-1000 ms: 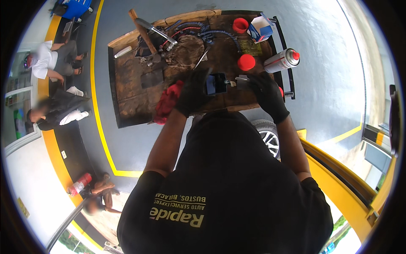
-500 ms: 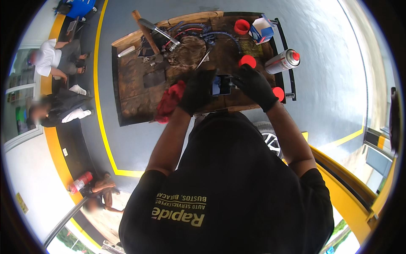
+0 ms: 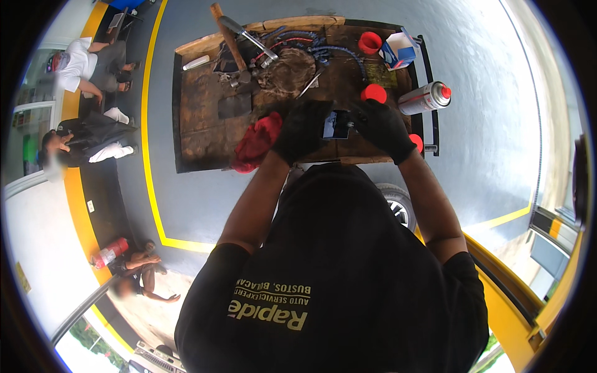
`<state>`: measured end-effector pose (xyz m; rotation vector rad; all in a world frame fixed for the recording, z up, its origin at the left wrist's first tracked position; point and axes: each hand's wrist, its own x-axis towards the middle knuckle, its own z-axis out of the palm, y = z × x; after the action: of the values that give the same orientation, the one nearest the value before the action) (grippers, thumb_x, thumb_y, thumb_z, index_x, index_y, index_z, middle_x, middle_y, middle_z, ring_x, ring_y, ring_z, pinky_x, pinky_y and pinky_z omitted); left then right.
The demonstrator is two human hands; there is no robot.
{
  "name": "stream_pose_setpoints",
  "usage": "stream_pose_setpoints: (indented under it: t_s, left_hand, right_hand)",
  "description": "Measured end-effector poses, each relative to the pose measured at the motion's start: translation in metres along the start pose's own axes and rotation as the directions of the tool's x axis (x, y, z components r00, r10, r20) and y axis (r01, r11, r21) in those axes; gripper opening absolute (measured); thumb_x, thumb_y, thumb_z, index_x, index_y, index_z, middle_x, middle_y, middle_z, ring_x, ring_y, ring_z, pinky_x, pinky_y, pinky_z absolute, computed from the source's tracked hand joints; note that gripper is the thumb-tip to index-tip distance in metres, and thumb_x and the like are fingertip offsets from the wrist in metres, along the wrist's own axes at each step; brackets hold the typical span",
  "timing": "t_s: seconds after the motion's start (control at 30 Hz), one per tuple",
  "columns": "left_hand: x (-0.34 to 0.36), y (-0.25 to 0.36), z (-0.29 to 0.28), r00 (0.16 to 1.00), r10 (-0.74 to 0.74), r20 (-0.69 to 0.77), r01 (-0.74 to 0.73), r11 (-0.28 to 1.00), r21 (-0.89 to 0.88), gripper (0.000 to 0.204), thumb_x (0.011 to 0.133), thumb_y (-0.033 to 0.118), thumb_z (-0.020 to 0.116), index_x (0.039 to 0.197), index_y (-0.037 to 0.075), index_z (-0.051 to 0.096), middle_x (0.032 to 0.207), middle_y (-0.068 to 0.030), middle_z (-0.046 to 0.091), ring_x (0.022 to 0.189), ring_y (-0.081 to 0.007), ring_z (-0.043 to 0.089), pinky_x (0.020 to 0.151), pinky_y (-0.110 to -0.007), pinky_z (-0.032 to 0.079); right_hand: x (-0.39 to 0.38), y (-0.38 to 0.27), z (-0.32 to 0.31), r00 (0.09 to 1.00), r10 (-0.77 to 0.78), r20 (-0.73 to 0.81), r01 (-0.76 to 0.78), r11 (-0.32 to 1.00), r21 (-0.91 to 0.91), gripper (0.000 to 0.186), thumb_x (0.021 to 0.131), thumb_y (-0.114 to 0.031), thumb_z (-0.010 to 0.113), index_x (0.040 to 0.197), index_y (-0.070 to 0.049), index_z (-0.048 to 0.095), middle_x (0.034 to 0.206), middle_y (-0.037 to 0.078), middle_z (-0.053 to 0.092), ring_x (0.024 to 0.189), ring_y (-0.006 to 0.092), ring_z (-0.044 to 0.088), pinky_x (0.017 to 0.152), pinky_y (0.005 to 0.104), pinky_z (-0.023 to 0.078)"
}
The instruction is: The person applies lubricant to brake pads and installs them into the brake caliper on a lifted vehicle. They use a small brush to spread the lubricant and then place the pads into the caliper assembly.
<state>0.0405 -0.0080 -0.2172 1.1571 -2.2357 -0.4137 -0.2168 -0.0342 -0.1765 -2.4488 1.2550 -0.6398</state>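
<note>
Both my hands wear black gloves and are at the near edge of a worn wooden bench (image 3: 202, 140). Between them is a small dark rectangular piece (image 3: 336, 125) with a shiny bluish face. My left hand (image 3: 303, 132) closes on its left side. At its right side, my right hand (image 3: 384, 129) has its fingers drawn together by a small metallic bit (image 3: 351, 124); what exactly they grip is too small to tell. A crumpled red rag (image 3: 257, 142) lies left of my left hand. Just beyond my right hand is a red round lid (image 3: 374, 94).
Farther back lie a hammer (image 3: 229, 38), a ratchet wrench (image 3: 250, 41), a brown rag (image 3: 287, 70) and blue cord (image 3: 343, 51). A spray can (image 3: 425, 97), a red cup (image 3: 370, 42) and an open box (image 3: 398, 48) stand right. Several people are at the left.
The bench and my hands sit a little farther right in the picture, as the view has shifted. My hands stay around the small rectangular piece.
</note>
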Motion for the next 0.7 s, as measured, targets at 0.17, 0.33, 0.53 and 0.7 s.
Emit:
stream_pose_setpoints:
  t_s: [0.17, 0.33, 0.53, 0.7]
  left_hand:
    - [0.0, -0.002, 0.001, 1.0, -0.018, 0.0, 0.018, 1.0, 0.009, 0.083, 0.067, 0.022, 0.089, 0.143, 0.006, 0.058, 0.13, -0.0151, 0.064, 0.122, -0.0364, 0.06, 0.111, -0.051, 0.047]
    - [-0.001, -0.004, 0.002, 0.999, -0.037, 0.011, 0.037, 0.999, -0.003, 0.084, 0.066, 0.022, 0.089, 0.143, 0.006, 0.059, 0.13, -0.0159, 0.064, 0.123, -0.037, 0.06, 0.111, -0.051, 0.047]
    - [-0.001, -0.005, 0.002, 0.999, -0.03, 0.01, 0.03, 0.999, 0.015, 0.083, 0.067, 0.022, 0.089, 0.142, 0.006, 0.059, 0.13, -0.0159, 0.065, 0.124, -0.038, 0.06, 0.11, -0.051, 0.048]
    - [0.001, -0.004, 0.001, 1.0, -0.026, 0.018, 0.026, 1.0, -0.003, 0.083, 0.067, 0.022, 0.089, 0.143, 0.007, 0.059, 0.13, -0.0151, 0.066, 0.122, -0.0371, 0.062, 0.109, -0.051, 0.049]
  right_hand:
    - [0.004, 0.014, 0.003, 0.991, 0.049, 0.124, -0.065, 0.99, 0.127, 0.016, 0.096, -0.02, 0.072, 0.107, -0.009, 0.075, 0.1, 0.017, 0.075, 0.09, 0.0381, 0.074, 0.076, 0.0489, 0.059]
    - [0.006, 0.008, -0.005, 0.973, 0.169, 0.159, -0.197, 0.963, 0.183, 0.014, 0.098, -0.02, 0.071, 0.102, -0.007, 0.073, 0.089, 0.02, 0.072, 0.084, 0.0411, 0.072, 0.073, 0.0511, 0.057]
    - [-0.004, 0.023, 0.008, 0.998, -0.014, 0.064, 0.015, 1.0, -0.023, 0.015, 0.099, -0.021, 0.07, 0.105, -0.008, 0.071, 0.087, 0.018, 0.071, 0.083, 0.0397, 0.072, 0.069, 0.0489, 0.057]
    - [-0.006, 0.023, 0.009, 0.992, -0.086, 0.096, 0.104, 0.973, -0.208, 0.018, 0.099, -0.023, 0.07, 0.11, -0.009, 0.073, 0.087, 0.017, 0.071, 0.083, 0.0366, 0.073, 0.07, 0.0476, 0.057]
